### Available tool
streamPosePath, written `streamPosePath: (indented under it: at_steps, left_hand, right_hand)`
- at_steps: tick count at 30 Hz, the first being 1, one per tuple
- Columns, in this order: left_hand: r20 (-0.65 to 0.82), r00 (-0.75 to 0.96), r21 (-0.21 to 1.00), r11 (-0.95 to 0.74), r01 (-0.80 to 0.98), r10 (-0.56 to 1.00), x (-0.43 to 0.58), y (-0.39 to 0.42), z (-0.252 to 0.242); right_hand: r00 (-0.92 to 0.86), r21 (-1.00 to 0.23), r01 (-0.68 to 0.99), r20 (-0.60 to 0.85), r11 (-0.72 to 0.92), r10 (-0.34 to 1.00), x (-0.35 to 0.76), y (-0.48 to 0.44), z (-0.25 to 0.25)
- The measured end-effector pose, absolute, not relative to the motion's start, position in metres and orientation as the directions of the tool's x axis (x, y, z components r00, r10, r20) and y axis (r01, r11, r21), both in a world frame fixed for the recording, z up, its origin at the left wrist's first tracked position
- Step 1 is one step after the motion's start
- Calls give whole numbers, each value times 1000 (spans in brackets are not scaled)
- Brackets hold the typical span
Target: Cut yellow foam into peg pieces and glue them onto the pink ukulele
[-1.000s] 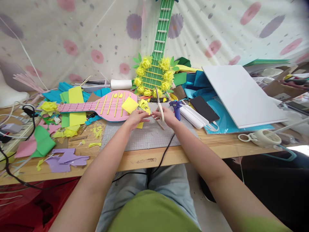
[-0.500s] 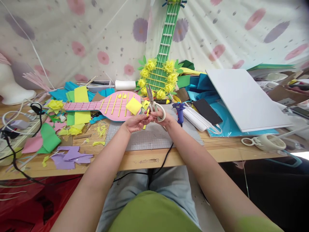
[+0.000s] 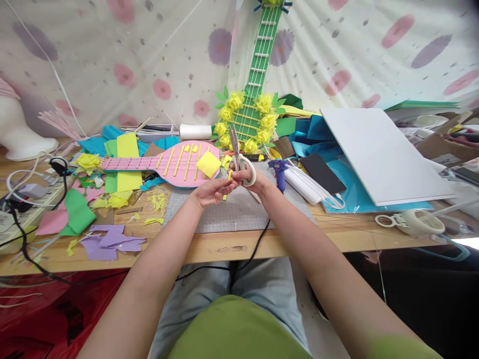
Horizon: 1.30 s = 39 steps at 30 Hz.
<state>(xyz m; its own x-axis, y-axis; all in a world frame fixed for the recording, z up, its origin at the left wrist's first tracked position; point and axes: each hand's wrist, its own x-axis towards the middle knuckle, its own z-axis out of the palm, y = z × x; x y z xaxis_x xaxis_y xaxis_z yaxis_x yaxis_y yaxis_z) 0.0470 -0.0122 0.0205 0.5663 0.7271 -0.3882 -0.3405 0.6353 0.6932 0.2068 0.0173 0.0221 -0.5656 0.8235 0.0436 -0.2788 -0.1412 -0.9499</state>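
Over the grey cutting mat (image 3: 247, 217), my two hands meet at the fingertips. My left hand (image 3: 213, 191) is closed in a pinch on a small yellow paper piece (image 3: 229, 175). White-handled scissors (image 3: 247, 170) rest in my right hand (image 3: 258, 180), blades pointing up and away; its fingertips also touch the yellow piece. Just beyond my left hand lies a pink paper lute (image 3: 183, 172) with yellow strips, and a yellow paper square (image 3: 208, 164) on its body. Behind, a green paper instrument (image 3: 258, 70) ringed with yellow paper flowers leans against the curtain.
A blue glue gun (image 3: 279, 174) stands right of my right hand, beside a white box-like object (image 3: 302, 183) and a dark phone-like slab (image 3: 322, 173). A large white board (image 3: 385, 157) lies at right. Paper scraps (image 3: 112, 242) and a power strip (image 3: 32, 204) are at left.
The view has shifted slightly. My hands stay together with the scissors held; the small yellow piece between the fingertips has turned a little.
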Motion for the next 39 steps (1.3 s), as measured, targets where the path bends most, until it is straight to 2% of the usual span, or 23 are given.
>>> streamPosePath:
  at_steps: [3,6,9,12,15,20,23,27,30,33,39]
  left_hand:
    - [-344,573,730,596,-335,744,44,-11,23]
    - [-288,491,835,466,-291,822,40,-10,28]
    - [-228,314,947,284,-146,921,41,-10,34]
    - [-156,220,988,155,24,963,45,-12,36]
    - [-149,196,986,131,102,969,52,-12,34]
    - [-183,125,980,172,101,975,60,-11,30]
    - [-158,42,987,157,35,987,61,-11,28]
    - [-134,-115,964,103,-245,984,61,-11,25]
    - [-189,-169,890,97,-445,967,63,-10,24]
    - [-229,-186,815,83,-574,955,69,-7,24]
    - [-248,-198,734,51,-677,948,82,-5,24]
  right_hand:
    - [-559,-975,-212,63,-70,827,212,19,27]
    - [-549,-997,-50,70,51,833,217,23,33]
    - [-522,-979,149,43,141,852,219,27,36]
    - [-495,-929,300,41,215,868,218,30,39]
    - [-456,-892,383,42,239,889,215,29,43]
    - [-446,-876,413,43,248,894,213,28,47]
    - [-388,-879,401,90,256,917,214,27,43]
    - [-300,-921,308,144,238,943,221,23,29]
    - [-404,-901,372,59,222,913,228,13,18]
    - [-519,-859,449,-28,244,854,231,0,16]
    - [-595,-873,424,-68,240,801,228,-9,22]
